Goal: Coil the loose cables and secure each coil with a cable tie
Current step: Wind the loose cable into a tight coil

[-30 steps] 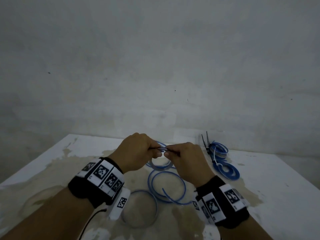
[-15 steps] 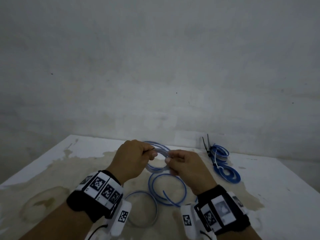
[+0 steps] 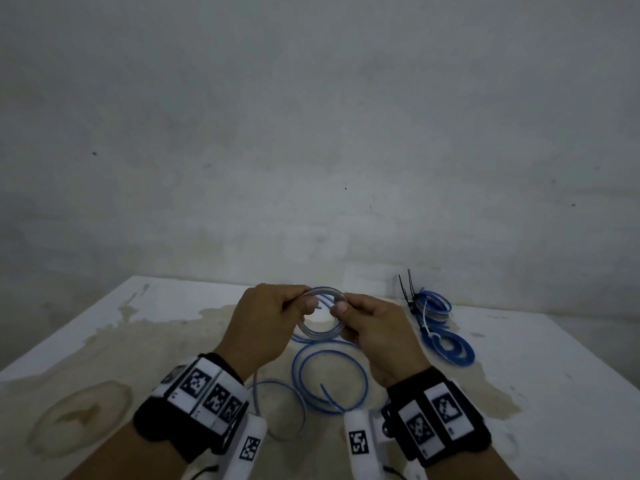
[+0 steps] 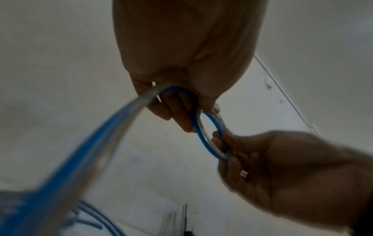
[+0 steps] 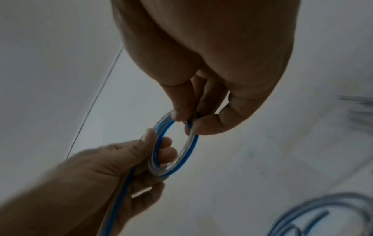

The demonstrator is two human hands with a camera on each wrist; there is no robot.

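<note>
Cable (image 3: 321, 329) coil pinched between both hands' fingers (image 3: 337, 308) (tail end blurred, hidden).

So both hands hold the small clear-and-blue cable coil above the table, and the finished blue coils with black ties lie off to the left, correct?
Not quite. Both hands, left and right, do hold the small clear-and-blue cable coil, but the head view shows the finished blue coils with black ties lying to the right, near the white table back edge.

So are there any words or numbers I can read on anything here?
None can be read.
The wristbands carry only black-and-white square code patterns, no letters.
Tiny marks beside the patterns are too small to read.
The cable and the table show no writing.
</note>
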